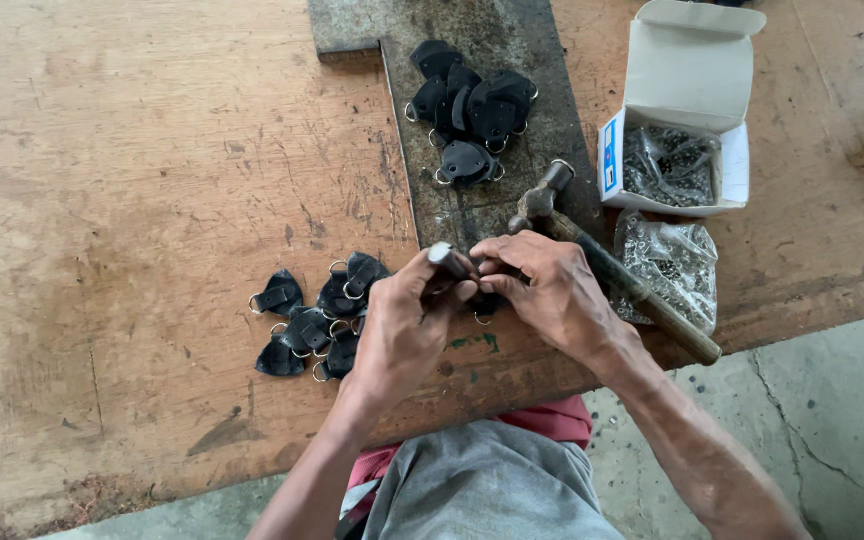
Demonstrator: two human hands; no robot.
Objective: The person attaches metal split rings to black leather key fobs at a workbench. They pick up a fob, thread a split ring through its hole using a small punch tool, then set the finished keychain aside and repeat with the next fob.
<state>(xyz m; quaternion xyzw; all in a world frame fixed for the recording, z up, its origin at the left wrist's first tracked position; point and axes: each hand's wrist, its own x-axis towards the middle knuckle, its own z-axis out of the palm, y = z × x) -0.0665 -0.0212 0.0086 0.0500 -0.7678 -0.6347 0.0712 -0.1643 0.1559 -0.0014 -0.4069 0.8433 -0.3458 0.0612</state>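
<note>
2 hands are meeting: my left hand is pinching a punch upright, my right hand is pinching a tab beneath it.

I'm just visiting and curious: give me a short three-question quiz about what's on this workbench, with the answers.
1. True or false: the wooden-handled hammer is held in the right hand.
2. Multiple choice: where does the farther pile of black leather tabs with metal rings lie? A) in the white cardboard box B) on the dark metal plate C) on the concrete floor
3. Fill in: the left hand grips a short ____ punch.

Key
1. False: it lies on the wooden table, behind the hand.
2. B
3. Metal; both hands meet over one small black piece.
</note>
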